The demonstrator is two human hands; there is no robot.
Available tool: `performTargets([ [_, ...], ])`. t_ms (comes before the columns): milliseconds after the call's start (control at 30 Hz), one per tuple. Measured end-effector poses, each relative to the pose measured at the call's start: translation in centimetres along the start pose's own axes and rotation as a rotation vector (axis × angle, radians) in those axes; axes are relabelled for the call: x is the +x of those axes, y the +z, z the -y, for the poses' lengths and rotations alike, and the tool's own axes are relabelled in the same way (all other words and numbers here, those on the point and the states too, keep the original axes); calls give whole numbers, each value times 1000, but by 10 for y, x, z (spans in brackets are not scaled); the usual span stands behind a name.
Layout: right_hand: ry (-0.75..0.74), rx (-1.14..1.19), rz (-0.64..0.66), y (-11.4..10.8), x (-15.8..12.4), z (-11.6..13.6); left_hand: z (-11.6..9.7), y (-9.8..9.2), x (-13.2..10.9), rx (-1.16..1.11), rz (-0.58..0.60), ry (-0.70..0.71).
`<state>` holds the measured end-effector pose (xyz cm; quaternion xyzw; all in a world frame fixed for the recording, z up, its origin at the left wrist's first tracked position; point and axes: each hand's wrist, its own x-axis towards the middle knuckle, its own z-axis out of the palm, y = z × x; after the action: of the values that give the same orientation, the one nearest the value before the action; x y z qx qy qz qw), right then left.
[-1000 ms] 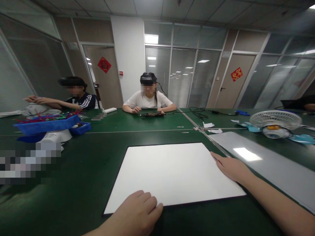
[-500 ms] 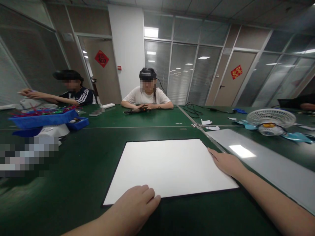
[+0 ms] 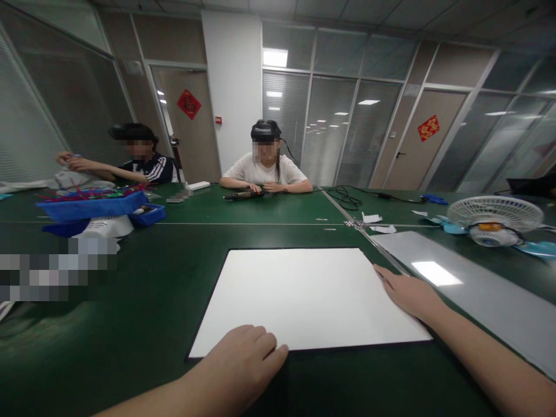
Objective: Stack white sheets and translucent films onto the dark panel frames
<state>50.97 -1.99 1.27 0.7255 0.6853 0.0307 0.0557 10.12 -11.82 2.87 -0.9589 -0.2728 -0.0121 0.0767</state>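
Note:
Flat on the green table [image 3: 143, 324] lies a white board [image 3: 299, 295] with a thin black border, its surface blank. My left hand [image 3: 243, 359] rests palm down over the board's near edge, fingers a little bent and thumb apart at the border; the fingertips are partly hidden behind the knuckles. At the board's right edge is my right hand [image 3: 408, 295], fingers stretched out along the side and touching it. Neither hand has lifted the board.
A glossy panel [image 3: 473, 301] lies at right, with a fan [image 3: 495, 223] behind it. Left are blue trays [image 3: 93, 207] of wires. Paper scraps [image 3: 371, 218] and a black cable [image 3: 347, 197] lie farther back. Two people [image 3: 266, 168] [image 3: 160, 168] sit across the table.
The whole view has shifted slightly, so things appear a little farther right. My hands stay at the same places on the board.

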Motion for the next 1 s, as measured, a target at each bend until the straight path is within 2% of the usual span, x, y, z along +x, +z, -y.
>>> performTargets([
  [100, 1, 30, -8, 1, 0, 1, 3, -5, 2, -70, -9, -41],
  [167, 18, 65, -42, 3, 1, -1, 22, -9, 0, -109, -7, -142],
  [233, 69, 101, -97, 7, 4, -8, 57, -12, -7, -116, -21, -350],
  [333, 146, 140, -164, 15, 9, -20, 122, -11, -29, -110, -94, -785],
  [367, 154, 151, -170, 17, 11, -24, 140, -9, -38, -108, -73, -900],
  [433, 149, 172, -157, 21, 13, -29, 166, -3, -51, -153, 28, -1012],
  [467, 148, 178, -145, 22, 13, -30, 173, 1, -56, -176, 25, -1011],
  [567, 148, 179, -135, 25, 15, -31, 177, 12, -60, -178, -51, -980],
  [767, 118, 203, -149, 34, 21, -37, 176, 28, -53, -146, -42, -1046],
  [900, 125, 214, -141, 35, 22, -38, 180, 35, -51, -117, 43, -1025],
  [1000, 130, 227, -137, 34, 21, -37, 185, 37, -48, -119, 64, -1002],
])
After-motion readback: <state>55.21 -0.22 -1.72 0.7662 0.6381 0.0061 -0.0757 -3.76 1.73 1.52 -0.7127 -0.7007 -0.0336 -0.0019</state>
